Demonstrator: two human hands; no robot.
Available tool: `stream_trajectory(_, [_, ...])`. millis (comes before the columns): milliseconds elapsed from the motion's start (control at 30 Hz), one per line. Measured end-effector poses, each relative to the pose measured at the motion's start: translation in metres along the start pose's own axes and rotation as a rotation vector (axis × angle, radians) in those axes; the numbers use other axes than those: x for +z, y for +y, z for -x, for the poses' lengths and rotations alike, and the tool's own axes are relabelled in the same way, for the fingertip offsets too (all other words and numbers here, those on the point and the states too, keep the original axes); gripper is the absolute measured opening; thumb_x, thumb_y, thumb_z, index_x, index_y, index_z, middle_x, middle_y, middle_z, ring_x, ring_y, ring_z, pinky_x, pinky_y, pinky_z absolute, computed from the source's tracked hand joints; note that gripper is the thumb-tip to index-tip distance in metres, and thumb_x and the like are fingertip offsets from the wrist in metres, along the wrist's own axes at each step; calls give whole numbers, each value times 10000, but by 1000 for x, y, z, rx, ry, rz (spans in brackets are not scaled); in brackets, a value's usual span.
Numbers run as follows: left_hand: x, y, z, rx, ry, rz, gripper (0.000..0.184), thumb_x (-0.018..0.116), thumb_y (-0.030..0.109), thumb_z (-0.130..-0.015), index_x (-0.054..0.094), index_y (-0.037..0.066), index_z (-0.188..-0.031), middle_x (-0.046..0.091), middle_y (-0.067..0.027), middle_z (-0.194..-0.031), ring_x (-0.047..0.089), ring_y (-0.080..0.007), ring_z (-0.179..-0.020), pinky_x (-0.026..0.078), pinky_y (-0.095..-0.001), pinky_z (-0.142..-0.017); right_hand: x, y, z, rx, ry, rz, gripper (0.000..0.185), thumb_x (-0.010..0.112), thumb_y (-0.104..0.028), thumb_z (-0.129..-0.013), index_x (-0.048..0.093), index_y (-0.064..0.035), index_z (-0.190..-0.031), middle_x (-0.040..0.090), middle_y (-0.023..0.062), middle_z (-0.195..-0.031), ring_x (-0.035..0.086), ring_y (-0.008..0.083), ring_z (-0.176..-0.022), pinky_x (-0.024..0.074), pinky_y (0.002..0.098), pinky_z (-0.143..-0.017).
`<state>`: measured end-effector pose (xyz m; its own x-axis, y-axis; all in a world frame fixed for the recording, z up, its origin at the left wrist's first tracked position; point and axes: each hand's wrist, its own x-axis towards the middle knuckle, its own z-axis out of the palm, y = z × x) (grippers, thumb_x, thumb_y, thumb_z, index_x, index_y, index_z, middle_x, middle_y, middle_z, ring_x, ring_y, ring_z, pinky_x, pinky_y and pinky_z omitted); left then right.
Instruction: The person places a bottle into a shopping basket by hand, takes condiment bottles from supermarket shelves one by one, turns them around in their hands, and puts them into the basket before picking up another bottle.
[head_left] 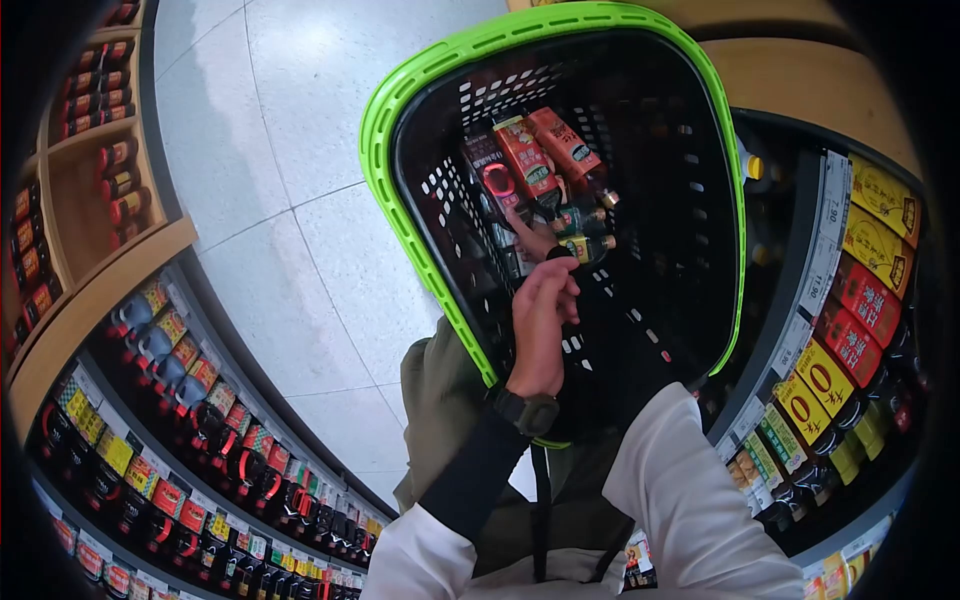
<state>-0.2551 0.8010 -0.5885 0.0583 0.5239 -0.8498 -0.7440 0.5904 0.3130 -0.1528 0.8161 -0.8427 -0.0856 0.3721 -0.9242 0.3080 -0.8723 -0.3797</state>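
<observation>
My left hand (542,325), with a dark watch (527,410) on the wrist, is over the near side of a black basket (660,190) with a green rim. Its fingers curl inward beside my right arm's black cuff; whether they hold anything is hidden. Deeper inside, my right hand (536,240) has a finger stretched toward a dark box (490,180) with a red ring, apparently touching it. Its other fingers are partly hidden. Beside it lie a red box (525,160), an orange-red box (565,143) and several small bottles, one with a yellowish label (577,248).
Shelves of bottles and jars (170,350) curve along the left. On the right, another shelf carries yellow boxes (818,387), red boxes (855,320) and price strips. Pale floor tiles (310,200) show left of the basket, and a wooden shelf top (800,80) is at the upper right.
</observation>
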Motion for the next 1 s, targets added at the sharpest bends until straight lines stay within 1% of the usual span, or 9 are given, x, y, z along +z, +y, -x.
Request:
stream_trajectory(133, [2, -2, -1, -15, -26, -5, 255, 474, 219, -940, 587, 40, -1083, 493, 22, -803, 452, -71, -678, 374, -229, -627, -2, 30, -22, 1, 6, 45, 466, 766, -434, -759, 567, -73, -976, 560, 7, -749, 537, 115, -589, 473, 262, -514])
stream_trajectory(233, [5, -2, -1, -35, -37, -5, 252, 475, 221, -937, 584, 41, -1076, 488, 24, -793, 449, -70, -672, 371, -230, -619, 3, 40, -33, 107, 33, 86, 543, 788, -255, -759, 484, -125, -1191, 573, 15, -895, 577, 119, -726, 529, 268, -631])
stream_trajectory(333, [5, -7, -3, -23, -56, -16, 255, 480, 227, -935, 585, 43, -1078, 485, 24, -788, 448, -71, -666, 370, -231, -616, 9, 42, -27, -31, 127, 109, 562, 774, -235, -764, 462, -73, -1203, 594, 37, -895, 601, 137, -757, 531, 274, -662])
stream_trajectory(400, [5, -8, -3, -29, -48, -21, 252, 482, 230, -934, 585, 47, -1073, 482, 25, -781, 442, -72, -653, 363, -231, -602, 10, 29, -15, 21, 118, 148, 520, 746, -212, -785, 469, -55, -1197, 602, 51, -910, 609, 146, -766, 532, 278, -668])
stream_trajectory(533, [8, -17, -2, -58, -41, 9, 217, 486, 206, -929, 594, 64, -1053, 487, 33, -751, 402, -42, -574, 324, -195, -511, 6, 31, 27, -39, 157, -55, 456, 702, -198, -816, 484, -39, -1183, 614, 65, -911, 618, 154, -761, 525, 280, -657])
stream_trajectory(633, [10, -17, 3, -94, -96, -16, 240, 493, 225, -923, 575, 45, -1059, 436, 35, -731, 349, -44, -544, 277, -208, -491, 0, 36, 80, -115, 184, -293, 409, 669, -187, -839, 495, -26, -1172, 623, 75, -911, 624, 161, -758, 520, 281, -648])
stream_trajectory(767, [-6, -12, 16, -260, -577, 233, 253, 427, 233, -966, 549, 36, -1066, 372, 33, -656, 314, -47, -492, 260, -196, -442, -14, 27, 197, -139, 180, -486, 351, 626, -172, -870, 510, -9, -1159, 635, 88, -912, 633, 169, -753, 513, 282, -637])
stream_trajectory(900, [-21, -9, 69, -281, -597, 465, 299, 391, 272, -989, 561, 41, -1073, 354, 20, -624, 323, -76, -494, 274, -210, -452, -33, 6, 335, -47, 201, -444, 235, 538, -73, -905, 521, 1, -1127, 640, 120, -954, 658, 199, -830, 530, 287, -684])
stream_trajectory(1000, [-26, 0, 131, -285, -607, 429, 306, 385, 278, -994, 569, 47, -1075, 355, 22, -622, 325, -78, -497, 268, -214, -457, -40, 10, 405, 63, 209, -485, 230, 504, -88, -927, 512, -12, -1145, 624, 146, -1034, 658, 230, -913, 538, 316, -788])
